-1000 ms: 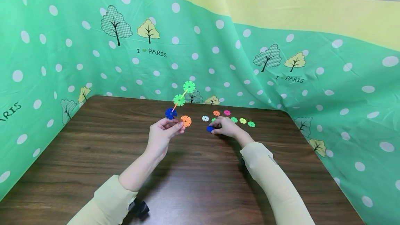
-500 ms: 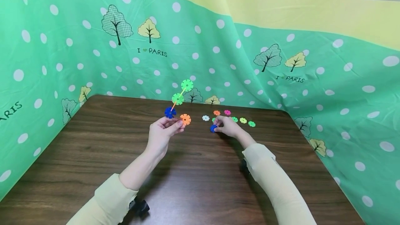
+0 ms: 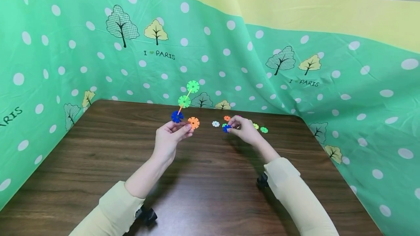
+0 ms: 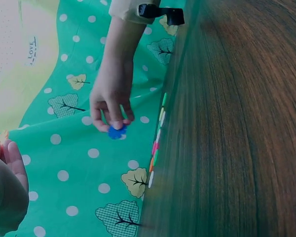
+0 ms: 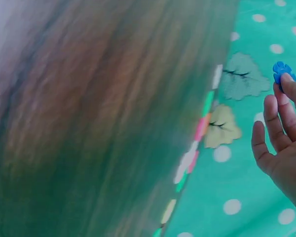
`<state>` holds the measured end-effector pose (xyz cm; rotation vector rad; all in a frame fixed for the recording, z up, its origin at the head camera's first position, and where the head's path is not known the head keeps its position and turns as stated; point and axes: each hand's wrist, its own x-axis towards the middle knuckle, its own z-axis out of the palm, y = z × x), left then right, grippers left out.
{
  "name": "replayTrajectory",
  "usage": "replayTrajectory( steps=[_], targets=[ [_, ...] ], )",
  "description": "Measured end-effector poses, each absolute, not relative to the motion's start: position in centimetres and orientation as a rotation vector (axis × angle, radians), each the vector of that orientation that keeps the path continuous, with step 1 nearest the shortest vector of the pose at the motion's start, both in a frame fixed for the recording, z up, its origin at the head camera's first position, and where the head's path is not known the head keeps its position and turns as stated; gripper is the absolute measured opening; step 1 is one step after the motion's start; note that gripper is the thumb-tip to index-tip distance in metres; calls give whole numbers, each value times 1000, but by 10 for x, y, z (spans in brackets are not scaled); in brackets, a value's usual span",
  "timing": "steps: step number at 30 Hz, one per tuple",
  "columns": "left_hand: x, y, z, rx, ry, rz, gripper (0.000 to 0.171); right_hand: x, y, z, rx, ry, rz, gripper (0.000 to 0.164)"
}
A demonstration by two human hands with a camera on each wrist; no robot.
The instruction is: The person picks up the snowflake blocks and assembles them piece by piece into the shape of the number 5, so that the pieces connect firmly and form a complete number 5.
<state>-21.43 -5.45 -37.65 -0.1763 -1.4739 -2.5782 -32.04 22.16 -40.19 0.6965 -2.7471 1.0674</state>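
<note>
Left hand (image 3: pixel 168 138) pinches an orange notched plastic disc (image 3: pixel 194 122); right hand (image 3: pixel 245 130) pinches a blue notched plastic disc (image 4: pixel 117 133), thumb against fingers. Advisable: light grip, notches uncovered.

Blue disc (image 4: pixel 117 132), orange disc (image 3: pixel 193 123), green white-dotted cloth (image 3: pixel 213 65)

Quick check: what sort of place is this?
Probably an indoor craft area: a dark brown wood-grain table, small, variously coloured, notched plastic-looking discs lying on it, and a green-and-yellow cloth backdrop printed with trees and dots.
</note>
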Motion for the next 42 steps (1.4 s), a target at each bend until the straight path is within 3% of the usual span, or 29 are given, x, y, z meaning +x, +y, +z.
replayTrajectory(
  steps=[20, 29, 42],
  targets=[
    [-214, -51, -367, -201, -1418, -2590, 8, -260, 194, -352, 665, -2378, 1283, 19],
    [-209, -46, -360, -231, -1407, -2588, 9, -213, 164, -317, 749, -2248, 1324, 14],
    [-208, -41, -360, -267, -1438, -2574, 7, -224, 152, -341, 908, -2021, 1089, 14]
  ],
)
